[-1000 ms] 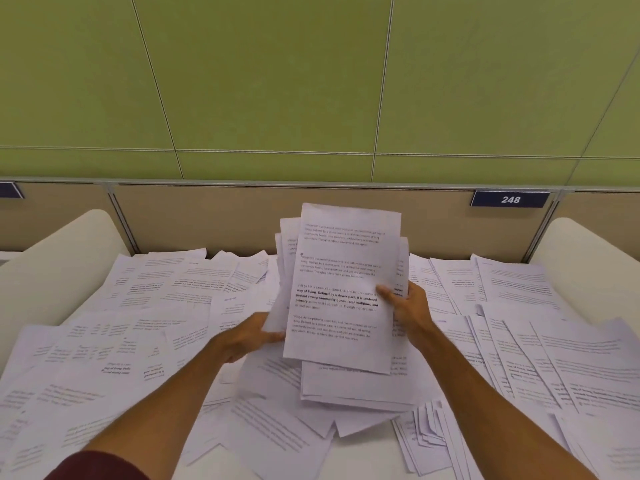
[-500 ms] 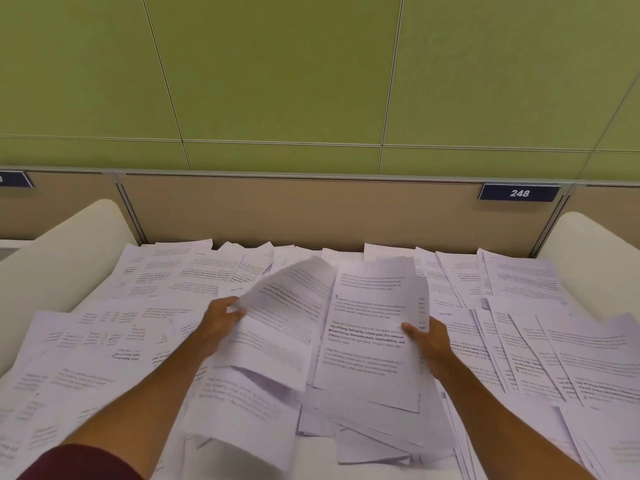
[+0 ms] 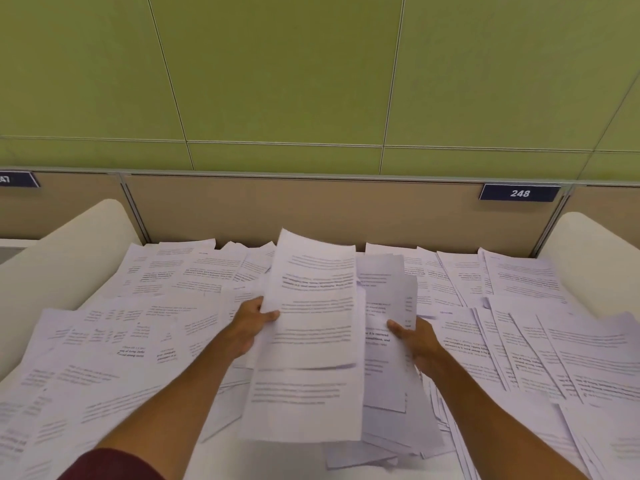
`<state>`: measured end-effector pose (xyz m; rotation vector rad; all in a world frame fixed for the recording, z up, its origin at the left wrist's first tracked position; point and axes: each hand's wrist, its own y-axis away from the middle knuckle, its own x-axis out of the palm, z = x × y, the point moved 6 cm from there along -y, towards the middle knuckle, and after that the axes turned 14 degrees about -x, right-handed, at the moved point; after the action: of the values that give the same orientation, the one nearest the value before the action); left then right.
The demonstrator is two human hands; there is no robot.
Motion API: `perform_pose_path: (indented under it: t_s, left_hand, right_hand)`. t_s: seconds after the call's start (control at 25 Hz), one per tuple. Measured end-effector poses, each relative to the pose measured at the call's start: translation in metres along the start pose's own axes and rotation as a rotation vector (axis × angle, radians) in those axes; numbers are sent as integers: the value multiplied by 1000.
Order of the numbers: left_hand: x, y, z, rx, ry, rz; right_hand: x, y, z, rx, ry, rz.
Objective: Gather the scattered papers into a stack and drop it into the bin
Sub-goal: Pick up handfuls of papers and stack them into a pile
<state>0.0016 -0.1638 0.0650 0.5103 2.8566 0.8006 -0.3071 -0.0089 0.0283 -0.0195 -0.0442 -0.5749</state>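
Printed white papers (image 3: 166, 323) lie scattered all over the desk (image 3: 284, 459). In the middle I hold a loose stack of sheets (image 3: 311, 341) lifted off the desk, its top sheet tilted toward me. My left hand (image 3: 249, 323) grips the stack's left edge, thumb on top. My right hand (image 3: 412, 337) grips the right side of the stack, thumb on the paper. More sheets hang and lie unevenly under the stack. No bin is in view.
A beige partition (image 3: 311, 209) with a blue "248" plate (image 3: 519, 192) closes the desk's far side under a green wall. Cream side dividers rise at the left (image 3: 69, 258) and right (image 3: 595, 244). Papers cover both sides of the desk.
My left hand has swung its sheet in from the left onto the stack in my right hand. Both hands now hold one stack, closer together.
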Motion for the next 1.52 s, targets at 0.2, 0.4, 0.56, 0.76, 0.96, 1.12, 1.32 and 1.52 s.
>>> perform_pose_path:
  t_s: [0.2,0.4,0.56,0.76,0.96,1.12,1.32,1.52]
  left_hand:
    - [41,2,39,-221,90,122]
    - [53,10,25,-103,56,145]
    - [63,26,-39,185,93,7]
    - [63,47,-93,440,150,-72]
    - [59,30,-50,233,-29,-199]
    - [62,24,-20,181,-182,-216]
    - [63,24,-32,289,-121,-98]
    - [101,8,23,-54,-188,229]
  right_hand:
    - [14,5,9,112,-106,144]
    - [22,0,40,-26,75,201]
    - [45,-10,107,-302,56,138]
    - [46,-15,145,-518,4,-109]
    - [47,-7,90,-396,169,-77]
    - [48,-3,56,-262,237,-28]
    - [28,-5,66,-275,222,-47]
    - [-10,17,25,-22,315,13]
